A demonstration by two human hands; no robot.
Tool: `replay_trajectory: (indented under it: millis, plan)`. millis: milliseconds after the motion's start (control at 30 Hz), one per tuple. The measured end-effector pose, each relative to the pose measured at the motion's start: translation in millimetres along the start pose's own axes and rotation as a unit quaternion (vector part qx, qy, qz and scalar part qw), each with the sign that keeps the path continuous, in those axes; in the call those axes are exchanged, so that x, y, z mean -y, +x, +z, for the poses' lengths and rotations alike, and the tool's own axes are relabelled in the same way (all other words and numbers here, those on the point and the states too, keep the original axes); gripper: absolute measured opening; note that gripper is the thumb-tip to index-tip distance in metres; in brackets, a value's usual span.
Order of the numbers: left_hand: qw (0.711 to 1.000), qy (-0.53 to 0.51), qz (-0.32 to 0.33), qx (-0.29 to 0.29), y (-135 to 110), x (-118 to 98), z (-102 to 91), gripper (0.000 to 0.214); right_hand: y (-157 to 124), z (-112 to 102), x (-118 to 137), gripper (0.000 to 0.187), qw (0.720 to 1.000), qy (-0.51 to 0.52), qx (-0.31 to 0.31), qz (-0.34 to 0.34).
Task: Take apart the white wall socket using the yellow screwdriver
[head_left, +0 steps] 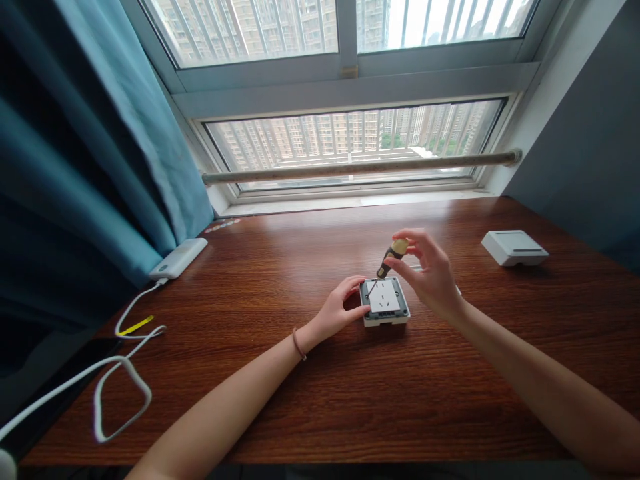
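A white wall socket [384, 297] with a grey frame lies face up in a white back box on the wooden table. My left hand [345, 301] grips its left side, thumb at the near edge and fingers at the far left corner. In my right hand [425, 270] is a screwdriver [389, 260] with a black and yellow handle, held by the fingertips. The screwdriver slants down to the left, its tip at the left screw hole of the socket frame. Whether a screw sits under the tip is too small to tell.
Another white box-shaped part [515, 248] rests at the right. Along the left lie a white power bank [179, 259], its white cable [123, 363] and a yellow strip [136, 326]. A blue curtain [150, 133] hangs at the left; a window rail [360, 168] runs behind the table [280, 400].
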State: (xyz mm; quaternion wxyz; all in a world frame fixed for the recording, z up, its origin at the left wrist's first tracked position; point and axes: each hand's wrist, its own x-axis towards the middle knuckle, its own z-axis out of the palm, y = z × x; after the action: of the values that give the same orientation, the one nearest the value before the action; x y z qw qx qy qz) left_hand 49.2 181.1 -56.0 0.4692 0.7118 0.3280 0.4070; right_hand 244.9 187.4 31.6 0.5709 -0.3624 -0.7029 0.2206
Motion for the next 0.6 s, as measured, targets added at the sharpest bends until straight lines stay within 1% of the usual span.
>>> replay_trajectory:
  millis: [67,100,200,267,333,400,467,533,600]
  plan:
    - [1.000,0.003,-0.003,-0.003,-0.4,0.4,-0.4,0.052,0.2,-0.3,-2.0,0.028,1.000,-0.021,-0.019,0.006]
    - [1.000,0.006,-0.006,-0.005,-0.6,0.9,-0.5,0.052,0.5,-0.6,-2.1,0.030,1.000,-0.010,-0.012,0.007]
    - [1.000,0.014,-0.010,-0.012,-1.0,2.5,-0.7,0.052,1.3,-1.3,1.4,0.038,0.998,0.055,0.043,0.000]
    - [1.000,0.012,-0.007,-0.009,-0.8,2.8,-0.5,0.051,1.3,-1.5,4.9,0.038,0.995,0.073,0.065,-0.011]
    - [1.000,0.007,-0.004,-0.007,-0.4,2.4,-0.3,0.051,1.0,-1.3,6.4,0.033,0.997,0.044,0.054,-0.021]
    - [1.000,0.004,-0.003,-0.004,-0.1,1.6,-0.2,0.051,0.6,-1.3,5.3,0.030,1.000,-0.004,0.023,-0.020]
    - [1.000,0.005,-0.002,-0.002,-0.1,0.6,-0.3,0.051,0.5,-1.5,2.8,0.030,1.000,-0.028,-0.003,-0.008]
    - [1.000,0.009,-0.004,-0.001,-0.2,-0.3,-0.6,0.051,0.7,-2.1,1.3,0.031,1.000,-0.006,-0.001,0.002]
    - [1.000,0.012,-0.009,-0.001,-0.4,-0.9,-0.9,0.052,0.7,-2.4,1.8,0.035,0.998,0.048,0.034,0.007]
